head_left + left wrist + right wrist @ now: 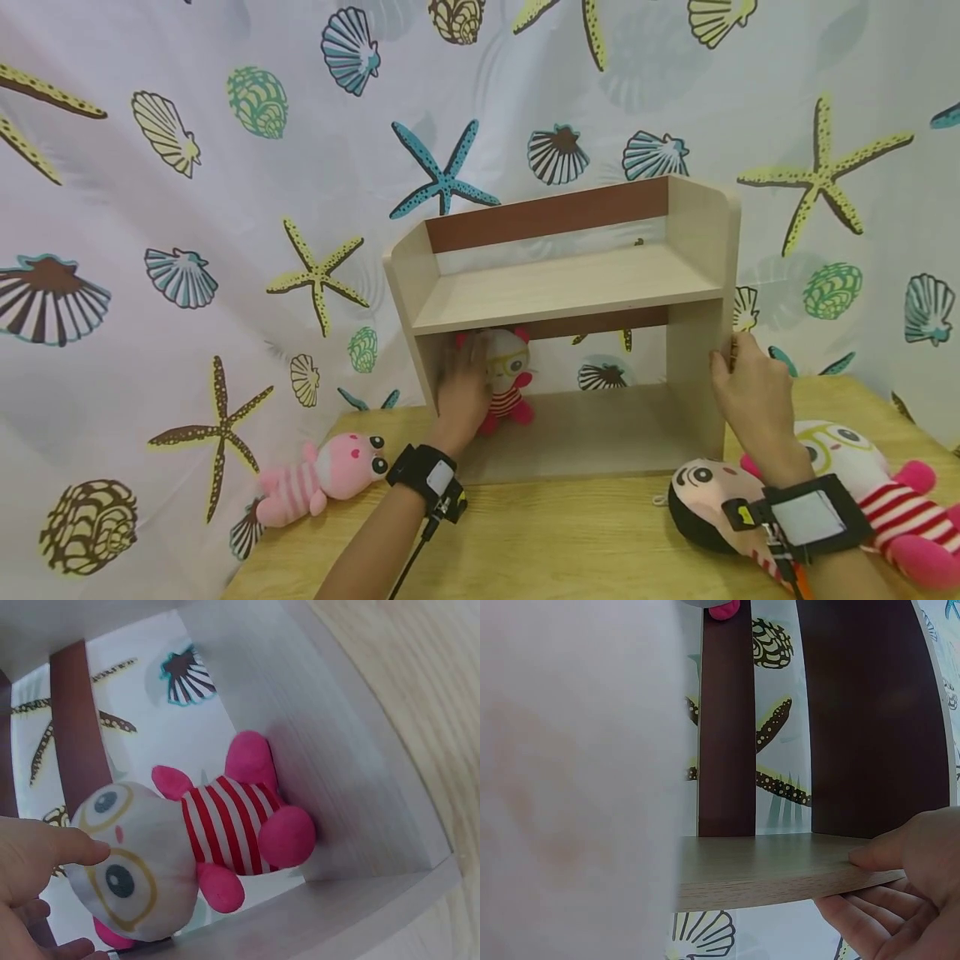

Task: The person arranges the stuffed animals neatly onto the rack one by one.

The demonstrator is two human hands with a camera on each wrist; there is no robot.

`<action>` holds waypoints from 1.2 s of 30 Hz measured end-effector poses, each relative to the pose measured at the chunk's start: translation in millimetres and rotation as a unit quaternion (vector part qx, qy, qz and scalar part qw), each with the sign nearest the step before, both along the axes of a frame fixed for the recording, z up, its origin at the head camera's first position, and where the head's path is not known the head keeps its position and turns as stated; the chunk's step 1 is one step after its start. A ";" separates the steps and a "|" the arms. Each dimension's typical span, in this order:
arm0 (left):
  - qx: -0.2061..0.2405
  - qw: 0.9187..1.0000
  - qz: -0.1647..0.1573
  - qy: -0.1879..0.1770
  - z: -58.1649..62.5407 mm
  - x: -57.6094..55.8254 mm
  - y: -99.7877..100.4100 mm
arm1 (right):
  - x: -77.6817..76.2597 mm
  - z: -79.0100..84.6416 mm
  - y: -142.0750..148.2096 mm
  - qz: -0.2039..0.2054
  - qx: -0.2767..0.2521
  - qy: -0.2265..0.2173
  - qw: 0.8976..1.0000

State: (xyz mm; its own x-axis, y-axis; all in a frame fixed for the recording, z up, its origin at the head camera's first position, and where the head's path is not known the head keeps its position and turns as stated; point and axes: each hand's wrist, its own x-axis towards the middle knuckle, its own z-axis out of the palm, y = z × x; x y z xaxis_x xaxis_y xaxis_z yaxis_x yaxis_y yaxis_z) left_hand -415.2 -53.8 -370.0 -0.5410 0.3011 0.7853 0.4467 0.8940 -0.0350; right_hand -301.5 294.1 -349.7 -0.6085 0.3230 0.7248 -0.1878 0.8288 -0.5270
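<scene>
A two-tier wooden shelf (570, 287) stands on the table. In its lower left compartment sits a white-headed plush panda (506, 379) with yellow glasses and a red-striped body. My left hand (463, 392) reaches in there; in the left wrist view its extended index finger (75, 846) touches the doll's face, and the other fingers are partly cut off by the frame. My right hand (757, 400) grips the shelf's right side panel (780, 889), thumb on the inner face and fingers on the outer one.
A pink striped plush (322, 479) lies left of the shelf. At the right lie a dark-haired doll (705, 508) and another glasses-wearing plush (903, 508), partly behind my right forearm. A shell-patterned curtain (480, 92) hangs behind the wooden table (540, 542).
</scene>
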 end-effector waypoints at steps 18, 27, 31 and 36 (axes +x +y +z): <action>0.019 0.987 -0.116 -0.109 7.5 57.1 -17.0 | -0.2 -3.2 1.7 -0.012 -0.004 -0.007 1.000; -0.076 0.939 -0.159 -0.294 10.2 86.3 -47.1 | -1.6 -1.9 1.7 -0.009 -0.001 0.003 1.000; -0.069 0.917 -0.178 -0.349 4.1 87.5 -64.7 | -1.3 -1.9 1.1 -0.006 0.002 0.006 1.000; -0.040 0.893 -0.188 -0.407 -1.7 84.9 -83.3 | 0.3 -1.1 0.0 -0.002 0.003 0.008 1.000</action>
State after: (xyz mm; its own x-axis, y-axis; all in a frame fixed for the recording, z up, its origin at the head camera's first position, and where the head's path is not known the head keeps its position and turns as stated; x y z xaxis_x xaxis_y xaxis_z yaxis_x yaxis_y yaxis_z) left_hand -330.3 -137.1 -371.7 -0.7708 0.6200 0.1466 0.6225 0.6840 0.3804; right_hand -301.1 294.1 -350.8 -0.5956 0.3212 0.7363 -0.1922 0.8330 -0.5188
